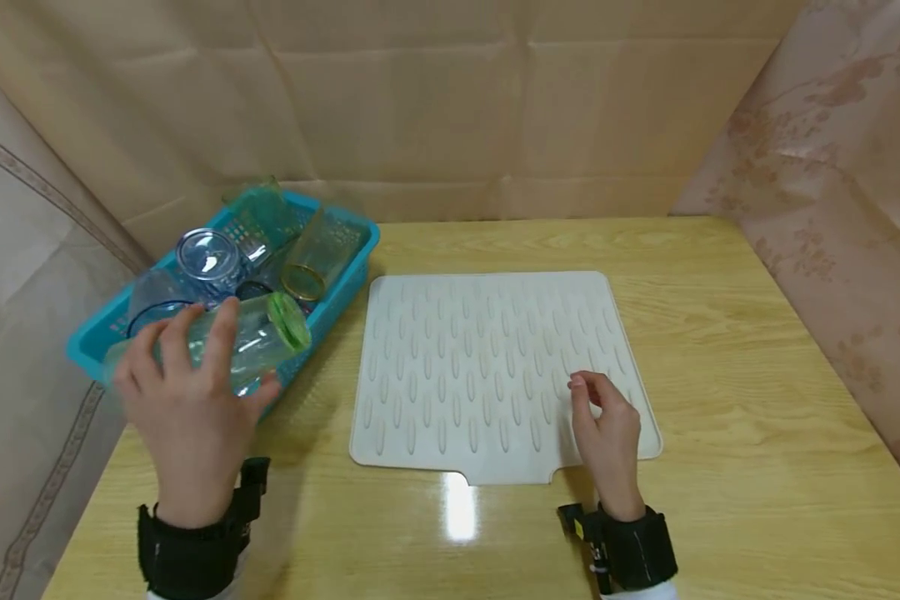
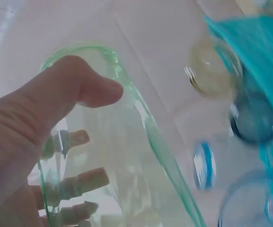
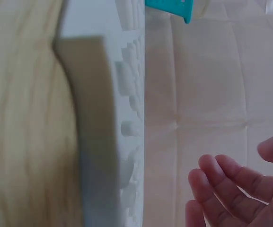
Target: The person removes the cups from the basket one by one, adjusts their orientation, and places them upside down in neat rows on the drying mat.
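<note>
My left hand grips a clear green drinking glass that lies sideways over the near end of a blue basket. The glass's bright green end points right in the head view. From the left wrist, my thumb shows across the near side of the glass, and the other fingers appear through its wall. My right hand, fingers loosely bent and holding nothing, is over the right part of a white ridged drying mat. The right wrist view shows its fingers apart from the thumb.
Several clear, blue-tinted and amber-tinted glasses fill the basket, among them a blue one and an amber-rimmed one. The mat lies flat on a wooden table. A beige cloth hangs behind the table's far edge.
</note>
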A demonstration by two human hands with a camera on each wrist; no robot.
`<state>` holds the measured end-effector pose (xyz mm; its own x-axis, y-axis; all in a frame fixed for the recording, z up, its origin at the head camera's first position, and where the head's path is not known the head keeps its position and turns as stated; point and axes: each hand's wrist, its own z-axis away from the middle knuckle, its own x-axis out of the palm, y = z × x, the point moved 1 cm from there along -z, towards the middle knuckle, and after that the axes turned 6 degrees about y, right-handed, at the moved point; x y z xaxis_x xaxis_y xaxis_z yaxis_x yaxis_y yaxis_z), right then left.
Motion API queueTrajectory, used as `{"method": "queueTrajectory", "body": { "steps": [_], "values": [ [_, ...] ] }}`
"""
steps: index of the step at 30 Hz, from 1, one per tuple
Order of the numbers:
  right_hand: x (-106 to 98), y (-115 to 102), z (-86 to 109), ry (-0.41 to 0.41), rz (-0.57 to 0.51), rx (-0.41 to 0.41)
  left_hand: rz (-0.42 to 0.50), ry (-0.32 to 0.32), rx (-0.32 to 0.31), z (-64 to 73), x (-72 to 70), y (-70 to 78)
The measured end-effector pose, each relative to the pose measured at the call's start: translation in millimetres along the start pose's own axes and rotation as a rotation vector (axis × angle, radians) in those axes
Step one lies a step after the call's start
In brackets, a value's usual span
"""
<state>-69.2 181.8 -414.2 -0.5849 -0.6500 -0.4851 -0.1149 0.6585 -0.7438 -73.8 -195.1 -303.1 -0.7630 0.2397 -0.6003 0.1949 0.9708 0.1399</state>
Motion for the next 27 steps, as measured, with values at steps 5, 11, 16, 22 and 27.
{"method": "queueTrajectory", "body": {
  "steps": [5,11,16,22,27],
  "values": [
    [2.8,-1.6,2.1,-0.017,-0.052,0.023,0.103,0.022,0.048,7.3,7.3,32.4],
    [6.5,-8.8,3.1,-0.05,-0.141,0.081,0.286,0.033,0.013,16.6,29.1,61.1],
    [10.9,-17.2,5.7,-0.081,-0.245,0.062,0.402,0.005,-0.062,32.4,48.2,80.4],
    [19.6,-33.0,13.3,-0.145,-0.354,0.021,0.437,0.005,-0.096,47.4,60.3,95.4],
    [27.7,-45.0,20.2,-0.205,-0.4,-0.003,0.471,-0.009,-0.093,57.1,68.2,109.0]
  ]
}}
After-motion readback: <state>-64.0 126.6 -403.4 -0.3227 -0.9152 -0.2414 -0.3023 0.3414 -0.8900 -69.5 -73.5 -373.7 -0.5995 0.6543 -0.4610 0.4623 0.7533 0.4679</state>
